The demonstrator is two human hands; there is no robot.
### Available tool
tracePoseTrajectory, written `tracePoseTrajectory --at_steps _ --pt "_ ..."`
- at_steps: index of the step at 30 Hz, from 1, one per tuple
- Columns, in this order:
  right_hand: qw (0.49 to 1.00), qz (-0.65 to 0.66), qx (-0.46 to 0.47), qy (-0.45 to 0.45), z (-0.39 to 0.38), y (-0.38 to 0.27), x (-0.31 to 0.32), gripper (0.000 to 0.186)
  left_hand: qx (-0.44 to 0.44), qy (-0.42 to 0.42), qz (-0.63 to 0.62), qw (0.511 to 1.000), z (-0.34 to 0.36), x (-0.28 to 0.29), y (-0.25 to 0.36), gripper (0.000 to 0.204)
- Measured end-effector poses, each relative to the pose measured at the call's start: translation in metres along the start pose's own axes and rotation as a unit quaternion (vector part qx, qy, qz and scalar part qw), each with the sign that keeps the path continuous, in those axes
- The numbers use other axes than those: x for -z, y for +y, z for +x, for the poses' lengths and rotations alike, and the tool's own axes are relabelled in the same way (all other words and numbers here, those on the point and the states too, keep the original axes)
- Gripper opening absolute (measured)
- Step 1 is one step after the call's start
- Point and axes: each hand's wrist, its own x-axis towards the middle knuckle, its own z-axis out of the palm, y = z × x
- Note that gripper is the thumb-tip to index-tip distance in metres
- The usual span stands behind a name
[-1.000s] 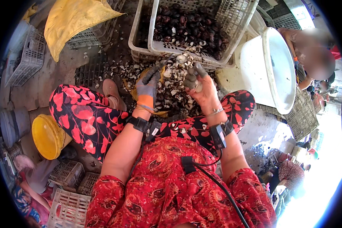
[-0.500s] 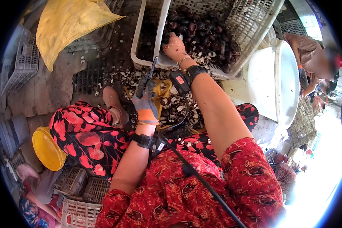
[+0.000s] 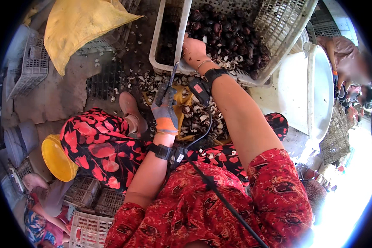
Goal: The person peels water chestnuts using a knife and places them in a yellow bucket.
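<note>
My left hand [image 3: 164,106], in a grey and orange glove, is closed round a long slender tool [image 3: 172,75] that points up toward the crate. My bare right hand [image 3: 194,51] reaches into the pale plastic crate [image 3: 292,29], just inside its near left wall, at the heap of dark round items [image 3: 231,31]. Its fingertips are hidden, and I cannot make out what they hold. Below the crate, between my bent legs, lie many broken pale and dark shells [image 3: 197,120] on and around yellow sacking [image 3: 181,99].
A white tub [image 3: 295,95] stands at the right, with a person [image 3: 343,58] beyond it. At the left are a yellow sack [image 3: 80,27] over crates, a stacked crate [image 3: 27,66] and a yellow bucket [image 3: 58,159]. Another person [image 3: 45,219] and more crates [image 3: 89,225] are at lower left.
My right hand has moved from over the shell pile, where it held something pale, up and left into the crate. My left hand stays low with the tool.
</note>
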Motion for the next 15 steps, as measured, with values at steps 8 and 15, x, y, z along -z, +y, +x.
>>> tracePoseTrajectory --at_steps 8,15 --pt "0.981 0.187 -0.052 -0.018 -0.011 0.013 0.033 0.020 -0.044 -0.025 0.045 0.998 -0.003 -0.003 0.013 0.030" --pt "0.945 0.257 0.202 0.006 -0.136 0.045 0.066 0.009 0.055 -0.103 0.007 0.993 -0.025 -0.026 0.030 0.031"
